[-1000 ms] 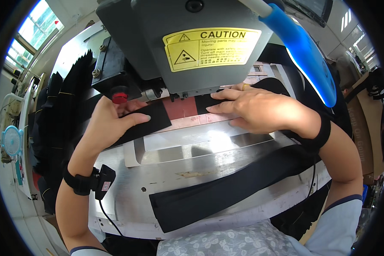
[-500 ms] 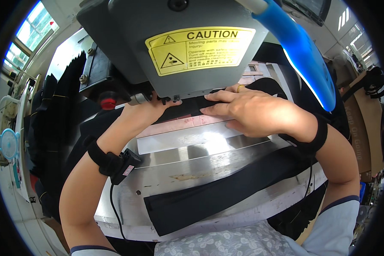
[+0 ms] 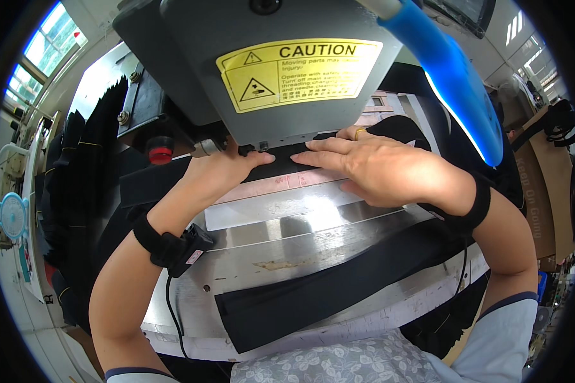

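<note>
A black cloth piece [image 3: 276,167] lies under the grey sewing machine head [image 3: 287,121]. On its left part rests my left hand [image 3: 220,173], thumb stretched flat toward the right; its other fingers are mostly hidden behind the machine's parts. My right hand [image 3: 380,163] is open, with its fingers lying flat on the cloth and pointing left toward the left thumb. Just in front of the cloth runs a pinkish marked strip [image 3: 262,188] on the metal bed. Nearer to me, a separate long black fabric strip [image 3: 326,290] lies slantwise across the metal plate [image 3: 268,239].
A red knob [image 3: 160,153] sticks out left of the machine head. The blue lamp or hose cover [image 3: 453,76] hangs at the upper right. Dark fabric pieces [image 3: 83,172] are heaped at the left. A cable [image 3: 168,306] runs from my left wrist device.
The cloth under my hands has shifted slightly toward me at its left part. My right fingertips have slid a little left, and my left hand has moved slightly to the right.
</note>
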{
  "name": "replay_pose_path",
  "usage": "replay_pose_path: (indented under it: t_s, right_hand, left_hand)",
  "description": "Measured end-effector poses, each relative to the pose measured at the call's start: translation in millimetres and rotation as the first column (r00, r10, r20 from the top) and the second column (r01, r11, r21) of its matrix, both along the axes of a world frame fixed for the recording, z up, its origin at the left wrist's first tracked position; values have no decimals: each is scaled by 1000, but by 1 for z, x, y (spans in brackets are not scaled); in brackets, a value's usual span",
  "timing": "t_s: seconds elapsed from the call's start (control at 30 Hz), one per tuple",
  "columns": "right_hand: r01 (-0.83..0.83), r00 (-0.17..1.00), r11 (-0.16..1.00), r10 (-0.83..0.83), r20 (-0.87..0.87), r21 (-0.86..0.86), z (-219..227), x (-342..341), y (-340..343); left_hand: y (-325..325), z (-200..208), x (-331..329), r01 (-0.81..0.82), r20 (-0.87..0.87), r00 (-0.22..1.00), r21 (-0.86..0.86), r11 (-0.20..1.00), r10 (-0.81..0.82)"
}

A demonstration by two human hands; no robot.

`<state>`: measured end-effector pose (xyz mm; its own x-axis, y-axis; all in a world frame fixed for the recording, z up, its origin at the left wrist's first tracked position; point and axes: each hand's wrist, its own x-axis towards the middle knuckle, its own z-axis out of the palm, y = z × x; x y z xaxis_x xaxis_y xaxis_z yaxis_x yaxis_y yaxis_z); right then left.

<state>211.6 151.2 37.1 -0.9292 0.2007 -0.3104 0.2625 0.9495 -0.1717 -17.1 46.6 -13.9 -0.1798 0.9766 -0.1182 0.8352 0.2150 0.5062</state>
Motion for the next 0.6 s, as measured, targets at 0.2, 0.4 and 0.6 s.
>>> replay_pose_path:
  t_s: [0.2, 0.4, 0.6]
  right_hand:
    - [-33, 996, 993, 24, 82, 116, -1, -1, -8]
    - [-14, 994, 993, 2, 107, 114, -1, -4, -8]
    - [-22, 996, 993, 12, 85, 119, -4, -2, -6]
  left_hand:
    - [0, 7, 6, -16, -15, 1000, -67, 998, 15]
    - [-2, 25, 20, -119, -94, 990, -176, 977, 104]
    - [-21, 16, 10, 239, -13, 971, 103, 966, -239]
